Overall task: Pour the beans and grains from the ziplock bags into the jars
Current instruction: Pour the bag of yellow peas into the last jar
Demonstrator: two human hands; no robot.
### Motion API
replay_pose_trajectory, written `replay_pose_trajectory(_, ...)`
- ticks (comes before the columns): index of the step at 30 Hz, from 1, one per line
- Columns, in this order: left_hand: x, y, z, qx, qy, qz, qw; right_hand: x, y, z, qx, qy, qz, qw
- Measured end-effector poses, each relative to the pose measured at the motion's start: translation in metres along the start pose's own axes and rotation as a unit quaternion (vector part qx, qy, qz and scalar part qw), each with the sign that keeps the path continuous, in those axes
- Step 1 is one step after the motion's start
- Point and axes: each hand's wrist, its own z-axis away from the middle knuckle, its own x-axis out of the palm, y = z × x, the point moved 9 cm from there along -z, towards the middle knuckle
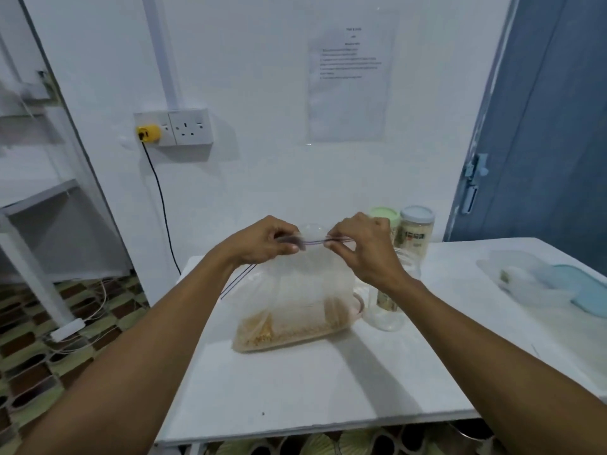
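Observation:
A clear ziplock bag [295,307] stands on the white table [295,382], with yellowish grains pooled in its bottom. My left hand [262,241] pinches the zip strip at the bag's top left, and my right hand [361,247] pinches the same strip at the top right. An open clear jar [387,310] stands just right of the bag, partly hidden by my right wrist. Behind it stand two lidded jars, one with a green lid [384,215] and one with a pale blue lid [417,228], which holds pale contents.
Crumpled clear bags [525,284] and a light blue lid or tray [588,290] lie at the table's right. A wall socket with a yellow plug [149,133] and black cable is behind left. A blue door [542,126] stands at right, white shelving [49,208] at left.

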Motion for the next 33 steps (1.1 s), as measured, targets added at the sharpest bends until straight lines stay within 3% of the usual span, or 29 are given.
replay_pose_trajectory(6, -0.003, -0.017, 0.003, -0.026, 0.022, 0.004, 0.999, 0.026, 0.006, 0.001, 0.073, -0.042, -0.109, 0.99)
replay_pose_trajectory(9, 0.005, -0.03, 0.005, -0.042, 0.017, -0.005, 0.999, 0.034, 0.008, 0.003, 0.083, -0.045, -0.093, 0.991)
replay_pose_trajectory(14, 0.009, -0.037, 0.005, -0.043, 0.026, 0.068, 0.996, 0.042, -0.01, 0.004, 0.002, -0.037, -0.021, 0.999)
replay_pose_trajectory(25, 0.011, -0.053, 0.01, -0.105, 0.015, 0.151, 0.983, 0.044, -0.02, 0.008, -0.049, 0.015, 0.005, 0.999)
replay_pose_trajectory(31, 0.011, -0.066, 0.013, -0.162, 0.044, 0.216, 0.962, 0.044, -0.028, 0.012, -0.075, -0.018, -0.015, 0.997)
replay_pose_trajectory(33, 0.004, -0.067, 0.012, -0.155, 0.074, 0.191, 0.966, 0.048, -0.036, 0.019, -0.112, -0.055, -0.017, 0.992)
